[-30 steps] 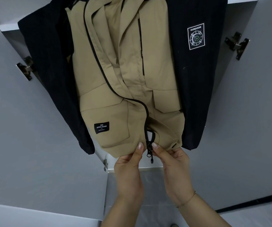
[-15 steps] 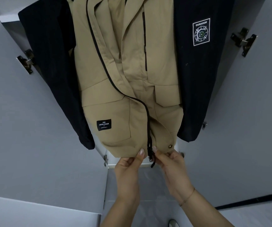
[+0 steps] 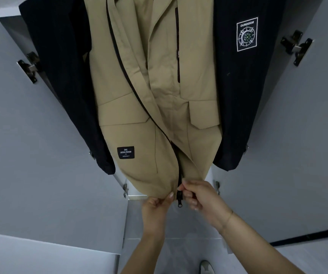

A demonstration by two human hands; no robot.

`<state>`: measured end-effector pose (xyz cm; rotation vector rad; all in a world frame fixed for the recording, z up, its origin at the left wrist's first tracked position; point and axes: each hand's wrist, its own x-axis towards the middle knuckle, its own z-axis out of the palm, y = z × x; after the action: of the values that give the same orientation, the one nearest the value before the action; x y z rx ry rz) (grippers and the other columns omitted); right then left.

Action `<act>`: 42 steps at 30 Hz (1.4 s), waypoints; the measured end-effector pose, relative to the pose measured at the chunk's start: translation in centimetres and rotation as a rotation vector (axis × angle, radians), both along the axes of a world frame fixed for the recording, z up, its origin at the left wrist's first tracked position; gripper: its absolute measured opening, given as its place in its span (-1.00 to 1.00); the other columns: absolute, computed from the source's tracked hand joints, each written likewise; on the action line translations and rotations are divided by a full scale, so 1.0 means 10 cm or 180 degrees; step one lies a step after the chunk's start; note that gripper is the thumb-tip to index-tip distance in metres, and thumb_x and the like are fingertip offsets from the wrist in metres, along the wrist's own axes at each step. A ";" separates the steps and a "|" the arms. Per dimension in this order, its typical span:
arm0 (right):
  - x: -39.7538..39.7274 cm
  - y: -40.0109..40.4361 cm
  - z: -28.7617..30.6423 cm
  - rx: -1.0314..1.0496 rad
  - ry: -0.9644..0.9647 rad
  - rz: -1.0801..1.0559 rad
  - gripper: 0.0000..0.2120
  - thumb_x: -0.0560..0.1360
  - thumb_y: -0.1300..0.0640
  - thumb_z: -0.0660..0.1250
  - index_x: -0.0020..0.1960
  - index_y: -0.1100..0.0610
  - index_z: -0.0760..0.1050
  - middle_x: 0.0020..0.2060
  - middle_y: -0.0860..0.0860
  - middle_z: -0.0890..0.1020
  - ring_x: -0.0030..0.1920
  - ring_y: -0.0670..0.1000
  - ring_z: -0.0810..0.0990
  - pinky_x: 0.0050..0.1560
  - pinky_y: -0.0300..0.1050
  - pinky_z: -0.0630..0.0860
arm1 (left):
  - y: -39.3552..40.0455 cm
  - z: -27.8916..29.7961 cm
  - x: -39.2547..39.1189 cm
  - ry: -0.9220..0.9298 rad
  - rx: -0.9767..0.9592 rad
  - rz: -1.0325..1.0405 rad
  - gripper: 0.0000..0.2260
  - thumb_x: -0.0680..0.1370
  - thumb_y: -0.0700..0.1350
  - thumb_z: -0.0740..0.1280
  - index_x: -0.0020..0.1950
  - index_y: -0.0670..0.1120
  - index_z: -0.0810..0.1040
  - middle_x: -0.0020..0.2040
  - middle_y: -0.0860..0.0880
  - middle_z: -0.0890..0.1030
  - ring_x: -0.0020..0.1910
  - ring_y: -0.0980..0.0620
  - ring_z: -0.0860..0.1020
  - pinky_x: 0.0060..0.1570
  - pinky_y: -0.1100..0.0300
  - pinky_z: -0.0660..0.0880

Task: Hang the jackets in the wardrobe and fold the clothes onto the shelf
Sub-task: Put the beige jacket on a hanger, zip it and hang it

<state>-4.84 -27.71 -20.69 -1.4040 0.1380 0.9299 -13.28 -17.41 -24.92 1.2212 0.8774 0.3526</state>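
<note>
While left hand (image 3: 157, 206) pinches jacket (image 3: 159, 95) hem, right hand (image 3: 202, 198) grips zipper (image 3: 179, 196).

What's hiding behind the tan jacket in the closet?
A black jacket hangs behind the tan jacket and shows on both sides, with a white OURDOOR patch. Its middle and the hangers are covered. Both hands pinch the tan hem: left hand, right hand.

Jackets (image 3: 159, 86) hanging inside wardrobe (image 3: 297, 135)
</note>
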 end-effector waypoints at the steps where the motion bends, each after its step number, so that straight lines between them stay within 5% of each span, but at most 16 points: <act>1: 0.06 0.05 0.00 -0.0060 -0.0064 0.0082 -0.74 0.62 0.12 0.25 -0.19 0.22 0.50 -0.54 -0.04 0.35 -0.59 -0.13 0.25 -0.58 -0.28 0.15 | 0.01 -0.03 0.01 0.0044 0.0008 0.0063 -0.95 0.47 -0.30 0.46 -0.10 -0.29 0.67 -0.19 -0.10 0.72 -0.27 0.22 0.62 -0.25 0.46 0.48; 5: 0.25 0.26 0.07 -0.0232 -0.0817 0.0408 -0.67 0.62 0.09 0.25 -0.29 0.18 0.49 -0.56 -0.07 0.32 -0.58 -0.13 0.22 -0.54 -0.27 0.14 | 0.14 0.00 0.11 -0.0144 -0.0121 0.0276 -0.94 0.49 -0.30 0.43 -0.05 -0.27 0.64 -0.17 -0.07 0.70 -0.20 0.14 0.63 -0.20 0.46 0.50; 10: 0.29 0.32 0.07 -0.0652 -0.2515 0.1315 -0.64 0.63 0.11 0.22 -0.34 0.08 0.46 -0.47 -0.14 0.46 -0.40 -0.15 0.43 -0.28 -0.22 0.44 | 0.19 0.09 0.13 -0.0684 -0.0641 -0.0145 -0.80 0.60 -0.22 0.30 0.21 -0.16 0.57 0.12 -0.07 0.67 0.13 0.05 0.61 0.19 0.18 0.48; 14: 0.26 0.28 -0.03 -0.0728 -0.3039 0.1417 -0.69 0.63 0.19 0.21 -0.25 0.26 0.50 -0.25 0.03 0.54 -0.18 0.03 0.56 0.00 -0.05 0.53 | 0.20 0.13 0.17 -0.0559 -0.0454 -0.0281 -0.79 0.57 -0.27 0.35 0.20 -0.26 0.54 0.06 -0.24 0.65 0.02 -0.05 0.61 0.09 0.15 0.53; 19: 0.33 0.27 -0.06 -0.1085 -0.3141 0.1332 -0.66 0.63 0.14 0.21 -0.29 0.22 0.46 -0.33 0.09 0.59 -0.26 0.05 0.54 -0.11 -0.03 0.48 | 0.21 0.06 0.12 -0.0280 -0.0231 -0.0111 -0.85 0.52 -0.34 0.39 0.06 -0.34 0.55 -0.15 -0.22 0.61 -0.22 0.00 0.57 -0.13 0.27 0.57; 23: 0.52 0.33 0.07 -0.1840 -0.4000 0.2007 -0.72 0.65 0.16 0.17 -0.16 0.24 0.52 -0.16 0.18 0.60 -0.14 0.14 0.55 -0.07 0.03 0.44 | 0.12 -0.07 -0.03 -0.0148 -0.0772 0.0016 -0.84 0.52 -0.36 0.38 0.07 -0.34 0.52 -0.15 -0.20 0.57 -0.17 -0.06 0.56 0.02 0.10 0.56; 31: 1.06 0.55 0.75 -0.2423 -0.5613 0.1856 -0.70 0.66 0.07 0.13 0.11 0.21 0.58 0.01 0.14 0.62 0.06 0.14 0.51 0.04 -0.10 0.30 | 0.34 -0.18 -0.24 -0.0090 -0.0938 -0.0264 -0.85 0.53 -0.32 0.38 0.09 -0.29 0.57 -0.08 -0.17 0.64 -0.07 -0.07 0.59 0.09 0.08 0.54; 37: 1.35 0.64 1.34 -0.2391 -0.6217 0.0881 -0.71 0.65 0.06 0.15 0.03 0.19 0.59 -0.07 0.12 0.63 0.00 0.14 0.49 0.06 -0.02 0.32 | 0.54 -0.25 -0.29 0.0441 -0.0914 -0.0414 -0.78 0.51 -0.34 0.40 0.12 -0.40 0.54 -0.12 -0.21 0.59 -0.15 -0.08 0.55 0.08 0.04 0.49; 40: 1.37 0.72 1.58 -0.2247 -0.6440 0.1747 -0.68 0.63 -0.03 0.14 0.06 0.12 0.60 -0.06 0.03 0.64 0.03 0.07 0.49 0.08 -0.07 0.27 | 0.68 -0.16 -0.22 0.0913 -0.0354 -0.0753 -0.70 0.54 -0.27 0.38 0.21 -0.40 0.51 -0.10 -0.19 0.61 -0.12 -0.07 0.56 0.07 0.03 0.54; 42: 1.34 0.75 1.65 -0.2070 -0.6551 0.2010 -0.69 0.62 -0.04 0.16 0.06 0.08 0.61 -0.07 -0.01 0.64 0.02 0.04 0.50 0.08 -0.10 0.26 | 0.80 -0.02 -0.10 0.1385 0.0425 -0.0930 -0.52 0.55 -0.12 0.38 0.38 -0.32 0.35 0.15 -0.19 0.57 0.07 -0.08 0.53 0.14 0.03 0.48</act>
<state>8.53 -20.20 -4.22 -2.3960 -1.7192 -0.5506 -14.26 -9.39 -25.10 1.5593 1.0371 -0.0984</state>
